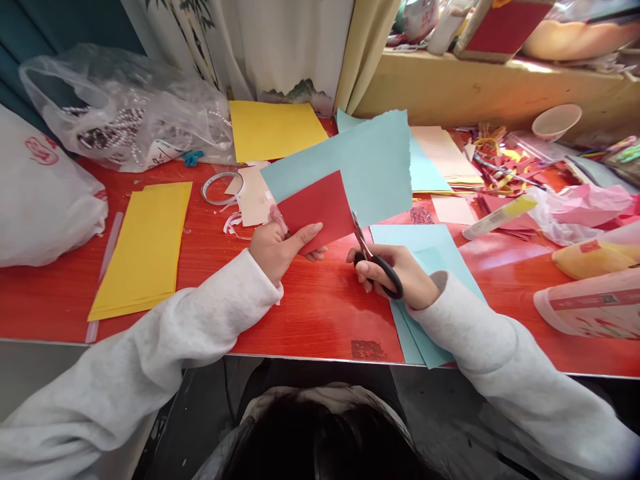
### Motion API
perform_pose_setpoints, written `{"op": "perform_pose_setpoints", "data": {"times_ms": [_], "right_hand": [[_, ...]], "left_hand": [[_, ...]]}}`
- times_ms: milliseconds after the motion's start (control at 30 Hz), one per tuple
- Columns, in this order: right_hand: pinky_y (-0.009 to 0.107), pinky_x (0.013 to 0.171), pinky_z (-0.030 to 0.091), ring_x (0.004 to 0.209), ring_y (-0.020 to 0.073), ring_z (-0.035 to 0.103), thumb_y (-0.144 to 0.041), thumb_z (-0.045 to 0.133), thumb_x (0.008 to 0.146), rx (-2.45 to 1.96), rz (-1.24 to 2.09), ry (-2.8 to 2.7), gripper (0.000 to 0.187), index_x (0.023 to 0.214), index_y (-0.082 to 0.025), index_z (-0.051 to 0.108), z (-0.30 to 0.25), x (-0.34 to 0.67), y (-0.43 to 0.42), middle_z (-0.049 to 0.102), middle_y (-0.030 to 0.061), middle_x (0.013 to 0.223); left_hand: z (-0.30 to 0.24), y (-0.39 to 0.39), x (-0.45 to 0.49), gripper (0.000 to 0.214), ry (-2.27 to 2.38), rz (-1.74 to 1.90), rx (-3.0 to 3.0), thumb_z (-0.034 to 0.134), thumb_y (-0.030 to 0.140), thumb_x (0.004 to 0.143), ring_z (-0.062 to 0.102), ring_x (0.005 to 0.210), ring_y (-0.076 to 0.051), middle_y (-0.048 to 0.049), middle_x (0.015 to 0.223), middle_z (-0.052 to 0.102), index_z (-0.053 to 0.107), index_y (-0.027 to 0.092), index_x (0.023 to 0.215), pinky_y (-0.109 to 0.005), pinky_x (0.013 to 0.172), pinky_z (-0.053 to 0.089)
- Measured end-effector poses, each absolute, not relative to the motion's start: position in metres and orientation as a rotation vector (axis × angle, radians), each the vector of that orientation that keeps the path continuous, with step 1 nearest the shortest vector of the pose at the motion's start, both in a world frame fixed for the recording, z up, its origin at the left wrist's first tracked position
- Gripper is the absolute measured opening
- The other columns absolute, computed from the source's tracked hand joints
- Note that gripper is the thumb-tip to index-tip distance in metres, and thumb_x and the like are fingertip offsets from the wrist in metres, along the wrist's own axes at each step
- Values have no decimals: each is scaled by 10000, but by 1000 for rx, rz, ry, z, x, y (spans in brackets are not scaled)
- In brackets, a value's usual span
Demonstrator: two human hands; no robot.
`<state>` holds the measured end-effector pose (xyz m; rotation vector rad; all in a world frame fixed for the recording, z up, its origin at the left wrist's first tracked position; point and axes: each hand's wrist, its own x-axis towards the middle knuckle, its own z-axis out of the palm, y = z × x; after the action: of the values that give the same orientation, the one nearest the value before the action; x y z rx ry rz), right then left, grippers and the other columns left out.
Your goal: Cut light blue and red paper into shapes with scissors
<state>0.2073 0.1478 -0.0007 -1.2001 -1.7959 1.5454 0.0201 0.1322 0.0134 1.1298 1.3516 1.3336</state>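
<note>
A red table (pixel 310 307) carried everything, with two dark printed patches on its surface, their marks too small to read. At its far left sat a clear plastic bag (pixel 165 80) of silvery bead strings, with a white tag (pixel 163 153) bearing handwriting that could not be read for certain. Nearer stood a bulging white bag (pixel 45 200) with a red emblem, likewise illegible. A large blue sheet (pixel 377 163) reached across the middle, partly covered by the red paper. To the left lay a yellow stack (pixel 143 250); to the right, blue sheets (pixel 430 333) lay partly under the right hand and its sleeve. A pale container (pixel 590 303) rested at the right edge, its pink band showing a small square code and blurred print.

The red paper (pixel 320 207) was in front of the person, gripped at its lower left between the left hand's (pixel 280 250) thumb and fingers; whether that hand also held the blue sheet could not be told. The right hand (pixel 395 270) was closed around the black handles of the scissors (pixel 383 267), blades at the red paper's right edge. Farther right lay a yellow-capped glue stick (pixel 500 217) with unreadable label text. Behind the left hand was a tape ring (pixel 204 190).
</note>
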Motion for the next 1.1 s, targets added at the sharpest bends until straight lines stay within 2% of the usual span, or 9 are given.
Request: {"op": "perform_pose_setpoints", "data": {"times_ms": [300, 533, 1100], "right_hand": [[198, 365, 282, 421, 72, 442, -490, 595, 728, -1166, 1554, -1783, 373, 836, -135, 566, -4, 208, 147, 491, -21, 537], [217, 402, 309, 387, 72, 425, -505, 601, 716, -1153, 1521, -1814, 359, 693, -152, 535, 1, 207, 146, 476, -32, 476], [238, 441, 333, 376, 79, 432, -487, 591, 740, -1082, 1448, -1852, 331, 689, -165, 533, -5, 209, 146, 473, -45, 459]], "left_hand": [[14, 132, 20, 295, 1357, 1315, 1116, 667, 358, 667, 609, 463, -143, -38, 471, 631, 626, 110, 512, -260, 549, 543], [15, 132, 20, 276, 1375, 1303, 1120, 664, 343, 677, 609, 457, -145, -34, 476, 634, 623, 122, 518, -261, 552, 542], [12, 133, 21, 287, 1354, 1326, 1113, 661, 361, 672, 603, 452, -144, -31, 469, 631, 620, 126, 512, -263, 522, 543]]}}
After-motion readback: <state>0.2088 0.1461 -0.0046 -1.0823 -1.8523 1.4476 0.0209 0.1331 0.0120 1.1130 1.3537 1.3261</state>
